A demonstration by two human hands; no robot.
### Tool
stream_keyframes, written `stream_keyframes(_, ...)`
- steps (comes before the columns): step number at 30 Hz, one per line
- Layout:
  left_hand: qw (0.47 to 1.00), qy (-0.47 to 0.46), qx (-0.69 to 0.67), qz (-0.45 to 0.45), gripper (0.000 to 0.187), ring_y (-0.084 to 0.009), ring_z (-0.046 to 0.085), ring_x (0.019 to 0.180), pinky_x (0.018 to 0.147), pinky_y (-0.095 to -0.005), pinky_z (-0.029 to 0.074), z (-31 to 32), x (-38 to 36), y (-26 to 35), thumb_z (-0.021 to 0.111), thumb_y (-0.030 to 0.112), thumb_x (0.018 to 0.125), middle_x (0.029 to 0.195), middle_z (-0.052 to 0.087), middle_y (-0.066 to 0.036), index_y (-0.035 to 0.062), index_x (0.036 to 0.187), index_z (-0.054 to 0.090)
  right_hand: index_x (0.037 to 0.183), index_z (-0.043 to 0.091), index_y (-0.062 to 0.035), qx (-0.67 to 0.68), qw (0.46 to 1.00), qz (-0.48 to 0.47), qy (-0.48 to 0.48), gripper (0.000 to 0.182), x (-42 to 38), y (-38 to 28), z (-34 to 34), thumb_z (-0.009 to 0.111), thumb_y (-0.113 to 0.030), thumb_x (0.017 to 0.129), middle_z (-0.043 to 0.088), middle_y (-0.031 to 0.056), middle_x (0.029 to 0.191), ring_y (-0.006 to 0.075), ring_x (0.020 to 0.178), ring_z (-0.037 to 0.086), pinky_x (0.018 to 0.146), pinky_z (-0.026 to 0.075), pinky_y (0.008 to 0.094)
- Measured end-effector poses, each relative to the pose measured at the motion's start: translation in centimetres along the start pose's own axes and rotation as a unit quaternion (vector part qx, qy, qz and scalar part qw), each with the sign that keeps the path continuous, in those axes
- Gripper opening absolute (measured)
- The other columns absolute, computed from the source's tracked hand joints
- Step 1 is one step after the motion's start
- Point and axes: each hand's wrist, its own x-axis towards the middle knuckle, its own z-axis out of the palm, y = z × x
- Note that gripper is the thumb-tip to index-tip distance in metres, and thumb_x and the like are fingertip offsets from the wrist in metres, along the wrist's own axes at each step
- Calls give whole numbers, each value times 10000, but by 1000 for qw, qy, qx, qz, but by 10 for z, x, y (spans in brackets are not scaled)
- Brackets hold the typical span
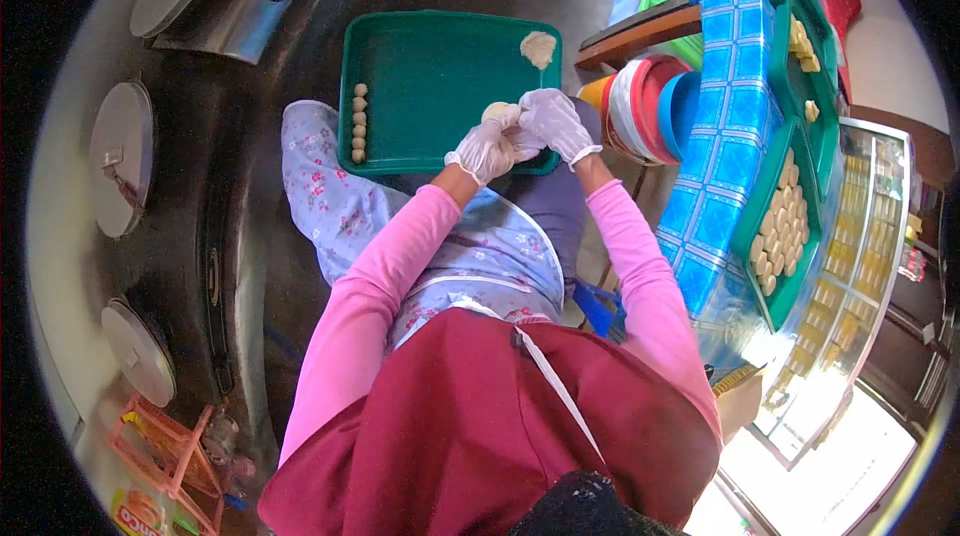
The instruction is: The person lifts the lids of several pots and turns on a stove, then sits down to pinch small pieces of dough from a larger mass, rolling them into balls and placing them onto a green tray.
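Both my hands wear thin white gloves and meet over the lower right part of a green tray [420, 66]. My left hand [485, 151] has its fingers closed around a small pale piece of dough [496, 111]. Pressed against it from the right is my right hand [558, 124], fingers bent together; what they pinch is hidden. A column of several small dough balls [359, 123] stands along the tray's left side. In its upper right corner lies a flat, irregular lump of dough [538, 49].
At right, a blue checked cloth [715, 146] lies beside a green tray of round dough pieces [779, 226]. Stacked tubs [645, 106] stand near my right hand. Metal lids [122, 158] are at left, above an orange rack [170, 451].
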Motion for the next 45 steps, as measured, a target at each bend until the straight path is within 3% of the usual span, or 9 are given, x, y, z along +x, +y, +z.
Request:
stream_keyframes(5, 997, 79, -17, 22, 220, -325, 663, 922, 768, -517, 562, -22, 25, -12, 521, 130, 964, 1064, 654, -169, -6, 1135, 549, 752, 686, -23, 514, 823, 239, -40, 120, -35, -4, -17, 735, -131, 733, 621, 28, 643, 71, 516, 542, 409, 375, 201)
stream_keyframes(9, 994, 75, -47, 64, 222, -318, 663, 894, 747, -500, 571, -32, 41, -17, 537, 93, 944, 1049, 647, -173, -17, 1136, 544, 881, 673, 25, 645, 725, 240, -15, 188, -56, -22, -30, 725, -129, 787, 636, 51, 682, 78, 523, 546, 417, 390, 208)
stream_keyframes(12, 992, 74, -72, 72, 227, -317, 663, 860, 721, -488, 575, -28, 37, -16, 535, 87, 937, 1026, 643, -175, -23, 1135, 543, 942, 660, 41, 818, 555, 148, -24, 224, -63, -31, -56, 710, -128, 805, 645, 63, 737, 78, 553, 562, 446, 418, 206)
stream_keyframes(17, 994, 60, 80, 33, 256, -281, 666, 852, 800, -386, 535, -18, -12, -6, 510, 106, 930, 937, 677, -160, -56, 1103, 606, 1083, 677, 43, 742, 658, 112, 65, 267, -7, -49, -53, 628, -152, 907, 711, 98, 948, 155, 859, 669, 668, 506, 239)
stream_keyframes(25, 941, 69, 138, 301, 373, -251, 658, 894, 804, -320, 531, -37, -154, 84, 567, 90, 889, 1071, 655, -198, -106, 1205, 527, 719, 704, -67, 173, 964, -25, 202, 131, 101, -74, 63, 629, -172, 745, 667, 159, 746, 301, 703, 659, 647, 523, 380)
stream_keyframes(27, 932, 42, 101, 347, 409, -244, 651, 926, 840, -323, 528, -55, -161, 103, 562, 91, 905, 1110, 641, -194, -108, 1255, 491, 696, 653, -74, -12, 986, -46, 158, 84, 106, -94, 67, 605, -139, 721, 621, 151, 706, 328, 734, 640, 642, 523, 410)
stream_keyframes(36, 939, 73, 28, 334, 340, -247, 658, 908, 816, -321, 519, -44, -149, 111, 561, 113, 907, 1075, 657, -195, -73, 1191, 552, 690, 633, -77, -136, 966, -219, 0, 41, 12, -90, 33, 606, -77, 658, 612, 121, 731, 300, 771, 606, 705, 502, 430)
stream_keyframes(42, 961, 36, 66, 268, 350, -220, 645, 927, 835, -301, 501, -38, -127, 94, 570, 127, 924, 1103, 660, -158, -59, 1219, 546, 741, 644, -91, 11, 951, -72, 301, 64, 88, -52, 20, 606, -69, 696, 625, 142, 740, 328, 750, 612, 624, 478, 456)
stream_keyframes(45, 957, 38, 98, 271, 370, -221, 644, 939, 849, -306, 503, -27, -122, 86, 584, 132, 916, 1097, 659, -161, -64, 1226, 539, 701, 635, -89, -158, 957, -38, 240, 63, 117, -15, 23, 584, -64, 727, 628, 118, 736, 308, 736, 619, 629, 485, 446)
